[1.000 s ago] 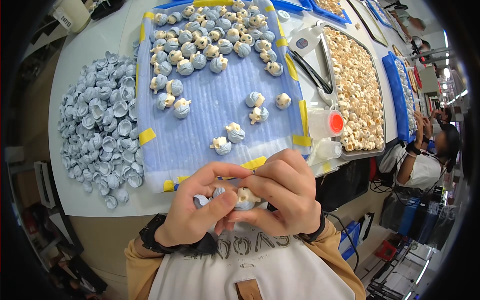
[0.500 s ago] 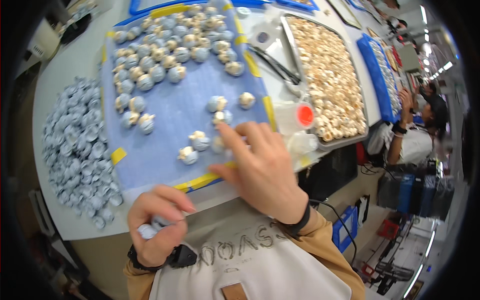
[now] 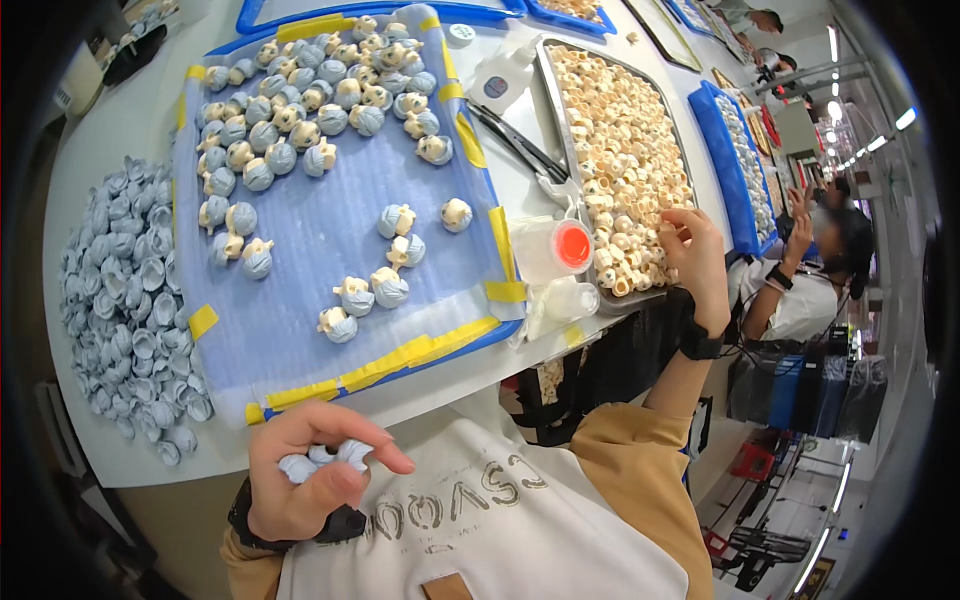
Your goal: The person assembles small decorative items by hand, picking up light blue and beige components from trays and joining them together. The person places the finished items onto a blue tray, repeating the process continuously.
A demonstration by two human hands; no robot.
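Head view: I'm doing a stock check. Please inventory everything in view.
Table: 1, white, under trays.
Shells: many, pale blue, left heap and left hand.
Lined tray: 1, blue, centre.
Heads: dozens, cream and blue, lined tray.
Metal tray: 1, silver, right.
Cups: many, cream, in metal tray.
Bottle: 1, whitish, between trays.
Tweezers: apparently 1, black, beside bottle.
Lid: 1, white, beyond bottle.
Tub: 1, clear and red, between trays.
Jar: 1, clear, below tub.
Blue trays: 3+, blue, top and right.
Co-workers: several, nearest in white, right.
Apron: 1, white, bottom centre.
Left hand: 1, black wristband, holding shells.
Right hand: 1, black wristband, at cups.
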